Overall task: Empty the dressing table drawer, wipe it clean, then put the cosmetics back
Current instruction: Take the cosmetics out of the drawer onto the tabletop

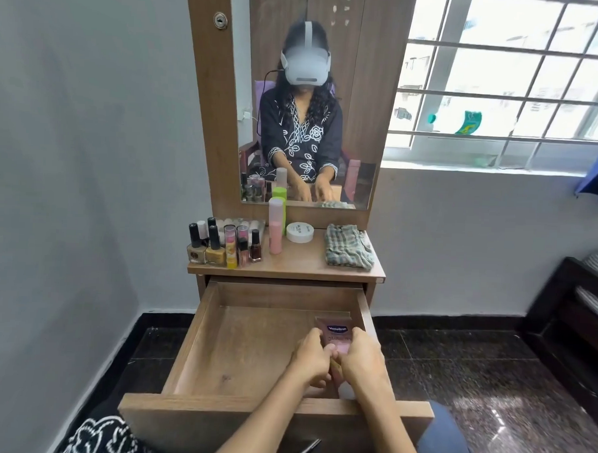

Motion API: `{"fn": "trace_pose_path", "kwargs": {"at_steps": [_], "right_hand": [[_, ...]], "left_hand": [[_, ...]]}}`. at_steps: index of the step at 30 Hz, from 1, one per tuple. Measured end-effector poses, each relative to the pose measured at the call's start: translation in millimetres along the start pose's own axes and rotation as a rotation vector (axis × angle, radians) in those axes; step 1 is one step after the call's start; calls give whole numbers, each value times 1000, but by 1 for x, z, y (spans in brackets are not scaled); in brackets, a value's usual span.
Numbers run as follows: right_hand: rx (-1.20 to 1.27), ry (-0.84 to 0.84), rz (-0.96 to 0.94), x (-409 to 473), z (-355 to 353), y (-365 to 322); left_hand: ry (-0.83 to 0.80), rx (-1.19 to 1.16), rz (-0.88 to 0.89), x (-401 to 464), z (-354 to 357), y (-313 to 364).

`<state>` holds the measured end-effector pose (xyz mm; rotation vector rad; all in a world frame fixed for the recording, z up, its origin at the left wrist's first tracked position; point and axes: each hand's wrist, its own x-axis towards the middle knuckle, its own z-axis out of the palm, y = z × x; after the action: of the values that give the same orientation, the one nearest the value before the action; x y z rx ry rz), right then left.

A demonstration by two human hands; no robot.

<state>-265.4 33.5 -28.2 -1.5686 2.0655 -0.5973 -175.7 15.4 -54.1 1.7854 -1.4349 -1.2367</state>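
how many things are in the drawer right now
1: a pink tube at the right side of the drawer, held between both hands. The hands may hide something small beneath them.

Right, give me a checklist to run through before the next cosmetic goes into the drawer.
1. Pink Vaseline tube lying in the open wooden drawer, right side: ok.
2. Left hand and right hand clear of the tube: not ok, both hold it.
3. Rest of drawer floor free: ok.
4. Drawer wiped clean: cannot tell.
5. Checked folded cloth out of the drawer, on the tabletop: ok.
6. Nail polish bottles within reach, upright: ok.
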Motion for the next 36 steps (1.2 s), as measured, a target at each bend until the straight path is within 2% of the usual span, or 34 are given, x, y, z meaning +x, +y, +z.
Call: {"fn": "trace_pose_path", "kwargs": {"at_steps": [6,14,21,25,30,36], "right_hand": [[-139,-98,56,-2,-2,-4],[-117,-160,84,0,0,-3],[-98,-160,90,-5,1,-1],[7,-143,30,-9,-3,1],[289,-117,-5,-13,-12,-4],[610,2,-204,-18,-38,-35]], "left_hand": [[-75,18,-43,-1,1,-4],[-47,157,5,-3,-2,-2],[-47,52,-50,-8,-3,-2],[-16,9,-103,-15,-6,-1],[76,159,96,-31,-21,11],[349,49,357,-47,-51,41]]}}
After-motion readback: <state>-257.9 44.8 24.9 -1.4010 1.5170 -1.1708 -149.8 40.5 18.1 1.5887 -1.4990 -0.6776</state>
